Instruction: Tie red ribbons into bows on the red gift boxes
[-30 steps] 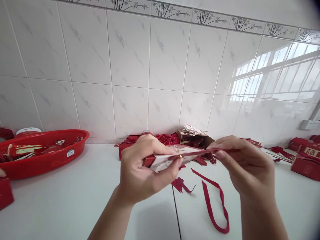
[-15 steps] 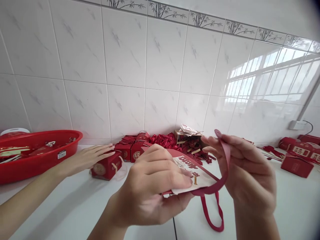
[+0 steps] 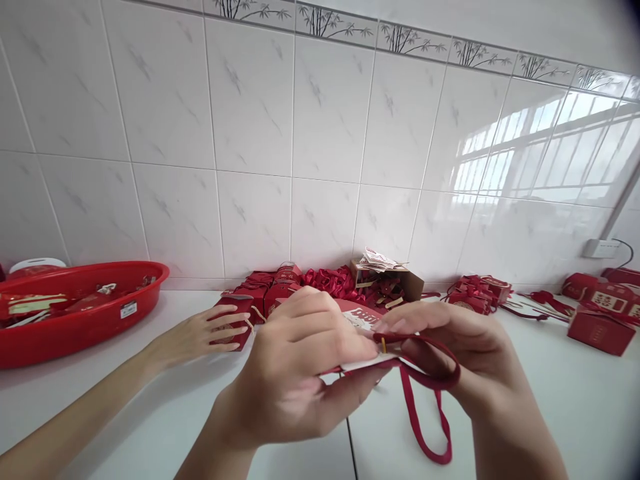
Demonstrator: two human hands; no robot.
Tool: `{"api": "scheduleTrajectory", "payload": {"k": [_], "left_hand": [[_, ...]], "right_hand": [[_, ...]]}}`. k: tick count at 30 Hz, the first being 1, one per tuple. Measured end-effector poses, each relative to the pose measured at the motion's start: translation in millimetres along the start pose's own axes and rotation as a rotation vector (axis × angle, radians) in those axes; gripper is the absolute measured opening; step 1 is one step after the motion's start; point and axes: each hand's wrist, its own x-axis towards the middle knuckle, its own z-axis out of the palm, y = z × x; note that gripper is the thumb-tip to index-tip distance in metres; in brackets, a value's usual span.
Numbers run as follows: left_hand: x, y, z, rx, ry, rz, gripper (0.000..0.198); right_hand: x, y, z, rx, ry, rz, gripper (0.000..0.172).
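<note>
My left hand (image 3: pixel 305 367) pinches a red-and-white printed card piece (image 3: pixel 361 317) between thumb and fingers; much of it is hidden behind my knuckles. A small gold-coloured prong (image 3: pixel 383 345) stands up from its near edge. In my right hand (image 3: pixel 465 347), a dark red ribbon strap (image 3: pixel 447 381) is held bent over in a loop, its end at the gold prong. Whether the prong passes through the strap I cannot tell. Another dark red ribbon loop (image 3: pixel 415 427) hangs below the card. At left, another person's hand (image 3: pixel 215 332) rests on a red box (image 3: pixel 243 310) with a cord.
A red basin (image 3: pixel 100 320) with loose items stands at the left. Along the tiled wall lie several red boxes (image 3: pixel 260 287), red ribbon (image 3: pixel 330 283) and an open carton (image 3: pixel 410 283) with straps and papers. More red boxes (image 3: pixel 600 330) stand at the right.
My right hand has moved left and down, folding the strap's raised end over to the gold prong. The other person's hand and red box have shifted right and farther back.
</note>
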Motion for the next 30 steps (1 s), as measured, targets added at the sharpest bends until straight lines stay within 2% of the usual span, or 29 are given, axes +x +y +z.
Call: {"api": "scheduleTrajectory", "payload": {"k": [11, 18, 24, 30], "left_hand": [[-1.3, -2.8, 2.0, -0.05, -0.011, -0.034, 0.018], [-1.6, -2.0, 0.5, -0.002, 0.008, 0.017, 0.023], [0.3, -1.7, 3.8, 0.074, 0.067, 0.019, 0.032], [0.3, -1.2, 5.9, 0.027, 0.096, -0.007, 0.024]], "right_hand": [[2.8, 0.7, 0.1, 0.045, -0.04, -0.032, 0.02], [3.5, 1.7, -5.9, -0.017, -0.125, -0.026, 0.014], [5.2, 6.1, 0.3, 0.043, -0.058, -0.057, 0.011], [3.5, 6.7, 2.1, 0.047, -0.061, -0.078, 0.013]]}}
